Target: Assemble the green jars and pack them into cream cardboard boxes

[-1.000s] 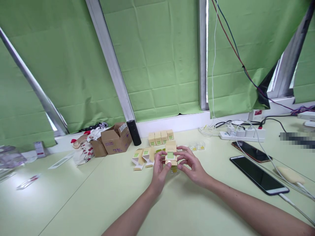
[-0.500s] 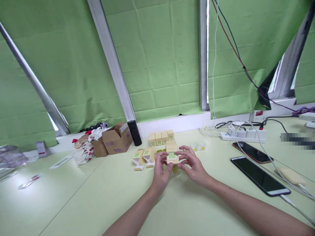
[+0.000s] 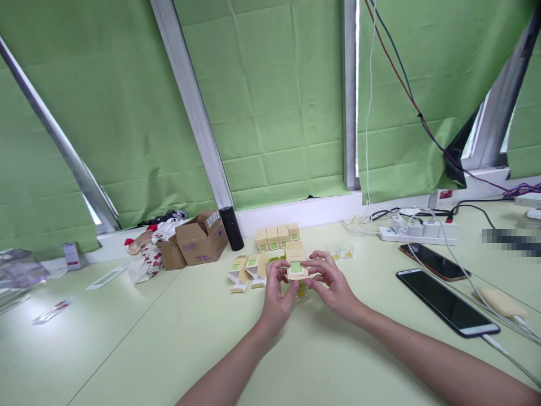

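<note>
Between my two hands is a small tan carton with a green label, held above the table. My left hand pinches its left side, and my right hand grips its right side near the lower flap. Just below the carton, a small clear container with yellow-green contents shows in part. Left of my hands lie two similar cartons with open ends. Behind them several more tan cartons stand in a row. Clear round containers with yellow inside sit beyond my right hand.
A brown cardboard box, a black cylinder and a printed cloth bag stand at the back left. On the right are a white-framed phone, a darker phone, a power strip and trailing cables.
The lower flap of the held carton looks more folded in than before. Both hands stay in nearly the same place.
</note>
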Available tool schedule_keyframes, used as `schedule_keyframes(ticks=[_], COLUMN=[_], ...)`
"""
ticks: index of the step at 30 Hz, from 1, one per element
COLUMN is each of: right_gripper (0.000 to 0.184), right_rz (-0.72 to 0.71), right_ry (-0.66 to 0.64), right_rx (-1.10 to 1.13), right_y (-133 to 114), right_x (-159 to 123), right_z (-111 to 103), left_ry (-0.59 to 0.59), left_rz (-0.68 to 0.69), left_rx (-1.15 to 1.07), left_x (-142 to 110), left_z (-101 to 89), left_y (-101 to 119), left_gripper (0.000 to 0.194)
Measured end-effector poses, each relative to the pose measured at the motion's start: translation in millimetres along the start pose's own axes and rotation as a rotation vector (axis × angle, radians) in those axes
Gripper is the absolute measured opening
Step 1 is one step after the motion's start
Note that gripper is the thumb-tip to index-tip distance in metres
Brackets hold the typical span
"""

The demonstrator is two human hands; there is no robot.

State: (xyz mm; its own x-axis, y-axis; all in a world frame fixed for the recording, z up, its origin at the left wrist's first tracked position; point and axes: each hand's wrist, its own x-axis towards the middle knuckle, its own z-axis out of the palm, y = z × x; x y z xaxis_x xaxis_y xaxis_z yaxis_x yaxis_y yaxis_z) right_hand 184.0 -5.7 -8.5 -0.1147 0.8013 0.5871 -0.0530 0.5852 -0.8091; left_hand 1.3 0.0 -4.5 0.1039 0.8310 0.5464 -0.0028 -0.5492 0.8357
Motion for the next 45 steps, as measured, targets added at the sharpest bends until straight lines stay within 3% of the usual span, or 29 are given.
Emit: schedule_keyframes(ticks=[45], right_gripper=[0.026], right_rz=[-0.018], right_ry=[-0.003], right_rx=[-0.029], right_y=[-0.5], right_x=[1.1], right_z=[-1.0], left_ry=[0.041], left_rz=[0.029], left_rx=[0.114], left_x=[0.4], left_z=[2.4], left_y=[3.5], left_gripper=[0.039])
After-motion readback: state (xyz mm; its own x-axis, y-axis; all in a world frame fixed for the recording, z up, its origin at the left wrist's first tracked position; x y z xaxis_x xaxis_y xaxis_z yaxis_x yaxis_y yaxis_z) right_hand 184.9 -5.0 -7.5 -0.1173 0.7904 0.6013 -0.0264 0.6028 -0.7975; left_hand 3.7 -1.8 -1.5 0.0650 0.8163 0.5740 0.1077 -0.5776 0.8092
